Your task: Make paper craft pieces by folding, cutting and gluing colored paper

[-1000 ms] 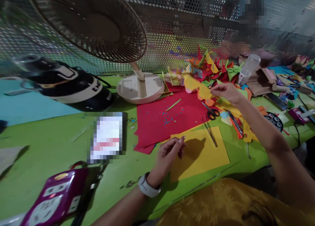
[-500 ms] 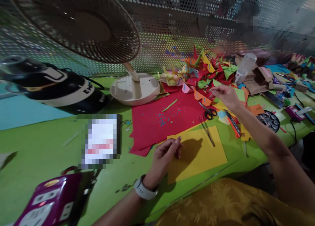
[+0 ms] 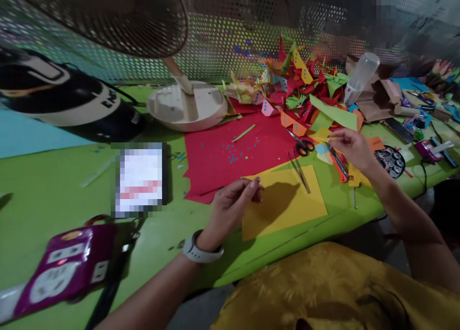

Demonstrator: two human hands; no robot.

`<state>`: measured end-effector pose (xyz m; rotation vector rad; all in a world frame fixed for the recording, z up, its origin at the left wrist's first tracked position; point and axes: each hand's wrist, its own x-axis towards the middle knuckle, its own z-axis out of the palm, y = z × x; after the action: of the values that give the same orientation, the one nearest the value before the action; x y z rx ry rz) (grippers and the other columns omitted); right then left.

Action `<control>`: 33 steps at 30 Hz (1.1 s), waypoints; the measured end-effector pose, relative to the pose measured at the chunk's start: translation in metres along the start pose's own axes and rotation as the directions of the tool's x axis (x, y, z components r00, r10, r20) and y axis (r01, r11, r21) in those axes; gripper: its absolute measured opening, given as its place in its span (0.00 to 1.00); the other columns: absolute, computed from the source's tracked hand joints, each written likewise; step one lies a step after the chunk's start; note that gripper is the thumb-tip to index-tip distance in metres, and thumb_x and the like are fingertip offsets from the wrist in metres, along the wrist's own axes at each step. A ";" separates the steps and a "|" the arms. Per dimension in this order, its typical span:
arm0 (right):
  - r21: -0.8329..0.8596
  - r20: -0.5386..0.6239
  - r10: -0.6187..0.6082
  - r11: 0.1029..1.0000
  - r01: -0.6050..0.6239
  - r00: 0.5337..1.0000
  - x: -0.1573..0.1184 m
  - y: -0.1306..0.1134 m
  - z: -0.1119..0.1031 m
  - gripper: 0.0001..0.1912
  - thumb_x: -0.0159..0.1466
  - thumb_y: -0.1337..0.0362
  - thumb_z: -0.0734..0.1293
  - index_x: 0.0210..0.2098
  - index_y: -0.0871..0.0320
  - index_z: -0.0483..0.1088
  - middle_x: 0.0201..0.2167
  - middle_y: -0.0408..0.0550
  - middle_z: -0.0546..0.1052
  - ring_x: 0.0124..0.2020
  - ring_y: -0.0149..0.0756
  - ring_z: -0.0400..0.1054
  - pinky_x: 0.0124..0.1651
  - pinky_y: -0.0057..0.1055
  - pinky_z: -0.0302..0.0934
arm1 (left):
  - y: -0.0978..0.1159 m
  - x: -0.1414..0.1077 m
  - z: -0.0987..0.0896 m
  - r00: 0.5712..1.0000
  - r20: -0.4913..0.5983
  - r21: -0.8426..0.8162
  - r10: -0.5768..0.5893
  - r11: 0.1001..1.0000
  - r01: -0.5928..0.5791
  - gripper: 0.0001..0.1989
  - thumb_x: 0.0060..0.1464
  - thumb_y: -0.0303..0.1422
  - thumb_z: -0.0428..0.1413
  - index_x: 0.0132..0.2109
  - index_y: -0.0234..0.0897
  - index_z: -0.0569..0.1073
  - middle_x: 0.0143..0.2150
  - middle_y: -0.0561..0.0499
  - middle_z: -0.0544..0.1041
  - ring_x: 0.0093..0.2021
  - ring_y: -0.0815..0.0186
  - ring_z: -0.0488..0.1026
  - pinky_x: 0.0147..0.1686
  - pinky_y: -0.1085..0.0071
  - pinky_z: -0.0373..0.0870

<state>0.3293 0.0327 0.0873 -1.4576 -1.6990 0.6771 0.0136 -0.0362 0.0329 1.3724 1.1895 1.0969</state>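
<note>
My left hand [image 3: 233,203], with a white watch on its wrist, hovers over the left edge of a yellow paper sheet [image 3: 280,217]. Its fingers are loosely curled, thumb against them, with nothing seen in them. Tweezers [image 3: 301,174] lie on that sheet. Farther right, my right hand [image 3: 354,150] pinches a piece of yellow paper [image 3: 321,135] at its edge, though the fingers partly hide the grip. Just below it are an orange box cutter [image 3: 339,166] and a yellow tool [image 3: 356,175]. Black-handled scissors [image 3: 304,147] rest beside folded orange paper [image 3: 293,123].
Red paper [image 3: 212,152] holds small blue scraps. Behind it are a heap of folded colored papers [image 3: 305,76] and a clear bottle [image 3: 362,76]. A fan base [image 3: 204,111], black container [image 3: 72,102], blurred-out device [image 3: 140,179] and purple pouch-like item [image 3: 74,258] stand left.
My right hand has moved right and slightly down, to the yellow paper. A light green sheet near it now lies more exposed. My left hand keeps its curled pose as the view shifts.
</note>
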 end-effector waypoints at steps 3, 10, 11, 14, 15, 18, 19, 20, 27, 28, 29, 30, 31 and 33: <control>-0.250 0.260 0.024 0.967 0.043 0.965 -0.025 -0.009 0.026 0.17 0.62 0.49 0.68 0.37 0.56 0.75 0.35 0.48 0.80 0.36 0.37 0.75 0.40 0.33 0.67 | 0.000 0.003 -0.004 0.998 0.028 0.152 0.064 0.986 -0.068 0.17 0.58 0.48 0.56 0.40 0.37 0.77 0.33 0.47 0.81 0.34 0.62 0.78 0.36 0.68 0.76; -0.692 0.465 0.214 0.693 0.202 0.859 -0.049 -0.026 0.073 0.15 0.64 0.49 0.66 0.37 0.56 0.72 0.32 0.50 0.81 0.32 0.44 0.75 0.30 0.33 0.58 | -0.009 0.002 -0.002 0.879 0.415 0.511 0.235 0.739 -0.439 0.26 0.64 0.48 0.50 0.62 0.38 0.69 0.61 0.40 0.73 0.62 0.56 0.70 0.61 0.56 0.67; -0.700 0.471 0.207 0.680 0.220 0.858 -0.048 -0.025 0.073 0.13 0.66 0.53 0.64 0.37 0.55 0.72 0.33 0.50 0.81 0.32 0.43 0.75 0.30 0.33 0.58 | -0.013 0.001 -0.001 0.858 0.463 0.550 0.222 0.687 -0.475 0.31 0.63 0.51 0.50 0.65 0.37 0.65 0.65 0.38 0.69 0.65 0.54 0.66 0.63 0.55 0.63; -0.759 0.414 0.203 0.615 0.213 0.887 -0.046 -0.023 0.066 0.10 0.67 0.61 0.60 0.37 0.55 0.73 0.34 0.51 0.81 0.32 0.43 0.75 0.30 0.33 0.56 | -0.026 -0.002 0.002 0.808 0.565 0.632 0.168 0.541 -0.554 0.46 0.56 0.61 0.49 0.70 0.31 0.56 0.71 0.33 0.58 0.71 0.50 0.55 0.69 0.51 0.51; -0.782 0.376 0.194 0.590 0.198 0.906 -0.047 -0.023 0.064 0.10 0.67 0.63 0.60 0.38 0.56 0.73 0.34 0.52 0.81 0.33 0.44 0.75 0.31 0.34 0.57 | -0.030 -0.003 0.003 0.800 0.578 0.649 0.159 0.504 -0.570 0.49 0.55 0.62 0.48 0.70 0.29 0.54 0.71 0.31 0.56 0.71 0.49 0.54 0.69 0.50 0.48; -0.763 0.349 0.053 0.595 0.251 0.936 -0.052 -0.023 0.063 0.14 0.68 0.64 0.57 0.41 0.58 0.74 0.39 0.56 0.80 0.40 0.47 0.74 0.39 0.38 0.62 | -0.036 -0.005 0.005 0.790 0.592 0.678 0.161 0.431 -0.596 0.51 0.56 0.63 0.45 0.70 0.25 0.53 0.71 0.30 0.55 0.72 0.49 0.51 0.70 0.51 0.43; -0.727 0.377 -0.015 0.615 0.306 0.926 -0.054 -0.022 0.064 0.15 0.69 0.62 0.57 0.43 0.59 0.74 0.41 0.57 0.80 0.43 0.48 0.73 0.42 0.39 0.63 | -0.037 -0.006 0.006 0.787 0.595 0.682 0.163 0.417 -0.601 0.51 0.56 0.63 0.44 0.71 0.24 0.53 0.71 0.30 0.55 0.72 0.49 0.51 0.70 0.52 0.43; -0.684 0.414 -0.074 0.633 0.364 0.907 -0.057 -0.021 0.067 0.16 0.70 0.60 0.57 0.45 0.59 0.74 0.44 0.57 0.79 0.46 0.48 0.72 0.46 0.40 0.63 | -0.037 -0.006 0.006 0.785 0.598 0.684 0.165 0.405 -0.606 0.51 0.56 0.63 0.44 0.71 0.25 0.52 0.71 0.30 0.55 0.72 0.50 0.51 0.70 0.52 0.43; -0.674 0.396 -0.136 0.628 0.388 0.908 -0.053 0.004 0.073 0.22 0.70 0.56 0.61 0.58 0.62 0.70 0.61 0.60 0.71 0.59 0.52 0.66 0.58 0.47 0.61 | -0.039 -0.008 0.005 0.758 0.624 0.686 0.189 0.332 -0.648 0.42 0.63 0.57 0.40 0.70 0.27 0.55 0.71 0.33 0.55 0.72 0.50 0.52 0.69 0.52 0.49; -0.689 0.381 -0.134 0.618 0.378 0.915 -0.052 0.006 0.071 0.21 0.70 0.57 0.61 0.56 0.62 0.72 0.60 0.60 0.72 0.59 0.53 0.66 0.58 0.48 0.61 | -0.040 -0.008 0.005 0.758 0.621 0.685 0.198 0.333 -0.648 0.39 0.65 0.55 0.41 0.70 0.29 0.56 0.71 0.34 0.56 0.72 0.51 0.53 0.69 0.52 0.49; -0.701 0.373 -0.131 0.609 0.371 0.919 -0.051 0.008 0.069 0.20 0.70 0.57 0.61 0.55 0.61 0.73 0.59 0.60 0.73 0.58 0.53 0.67 0.57 0.49 0.62 | -0.041 -0.008 0.004 0.760 0.618 0.685 0.203 0.337 -0.646 0.36 0.66 0.52 0.41 0.70 0.31 0.57 0.71 0.35 0.56 0.72 0.52 0.53 0.69 0.52 0.50; -0.710 0.369 -0.124 0.603 0.365 0.921 -0.051 0.009 0.066 0.19 0.70 0.58 0.60 0.53 0.61 0.74 0.58 0.59 0.74 0.58 0.53 0.68 0.57 0.49 0.62 | -0.041 -0.008 0.004 0.763 0.614 0.686 0.203 0.342 -0.643 0.33 0.68 0.49 0.41 0.69 0.32 0.58 0.71 0.36 0.57 0.71 0.53 0.54 0.68 0.52 0.51; -0.714 0.366 -0.114 0.602 0.357 0.924 -0.050 0.010 0.064 0.19 0.70 0.57 0.60 0.52 0.60 0.75 0.58 0.59 0.74 0.57 0.53 0.69 0.57 0.49 0.63 | -0.042 -0.008 0.003 0.767 0.610 0.688 0.201 0.347 -0.638 0.30 0.69 0.47 0.41 0.69 0.33 0.59 0.71 0.37 0.58 0.71 0.54 0.55 0.68 0.52 0.52; -0.706 0.362 -0.094 0.622 0.338 0.928 -0.050 0.011 0.059 0.20 0.70 0.56 0.61 0.52 0.60 0.76 0.57 0.58 0.75 0.56 0.54 0.69 0.56 0.49 0.64 | -0.041 -0.008 0.001 0.774 0.600 0.689 0.203 0.359 -0.629 0.28 0.69 0.44 0.41 0.69 0.33 0.60 0.70 0.37 0.59 0.70 0.54 0.57 0.68 0.51 0.53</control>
<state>0.2884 -0.0087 0.0346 -1.6900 -2.5466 -0.0178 0.0096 -0.0420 -0.0079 2.7286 1.0858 0.3602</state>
